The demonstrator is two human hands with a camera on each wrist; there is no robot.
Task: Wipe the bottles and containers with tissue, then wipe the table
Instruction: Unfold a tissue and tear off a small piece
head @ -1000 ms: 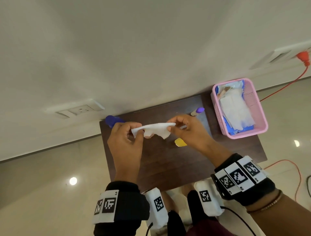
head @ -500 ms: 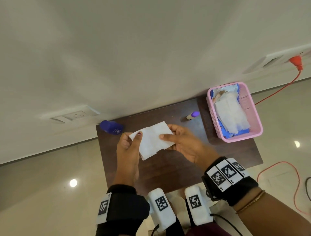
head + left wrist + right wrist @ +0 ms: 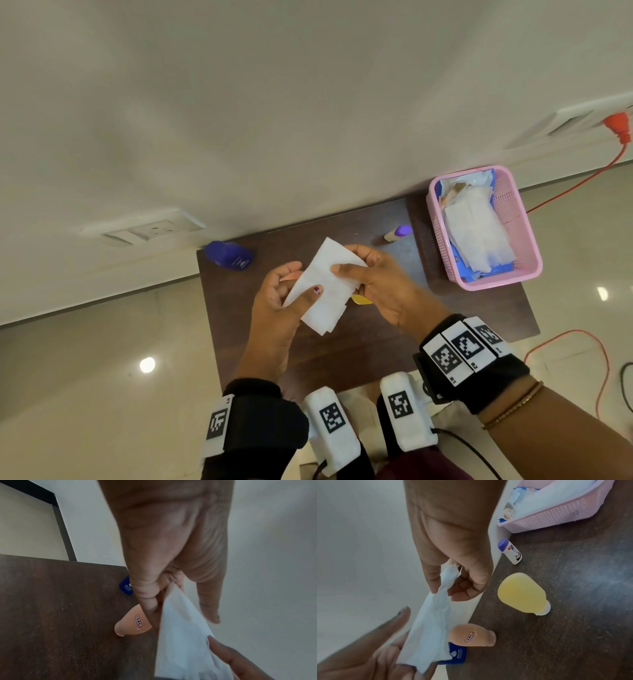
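Both hands hold one white tissue (image 3: 325,287) spread above the dark wooden table (image 3: 359,349). My left hand (image 3: 291,294) pinches its lower left edge with the thumb on top. My right hand (image 3: 363,277) pinches the upper right edge (image 3: 448,577). Under the hands stand a peach bottle (image 3: 471,635) and a yellow bottle (image 3: 522,593), mostly hidden in the head view. A blue bottle (image 3: 227,255) stands at the table's far left corner. A small white bottle with a purple cap (image 3: 397,233) stands near the wall.
A pink basket (image 3: 513,274) holding a pack of tissues sits on the table's right end. The wall runs along the table's far edge, with sockets. An orange cable (image 3: 575,192) trails on the floor to the right.
The tissue was stretched into a narrow strip between the hands; now it is opened out flat. Both hands have drawn slightly closer and lower.
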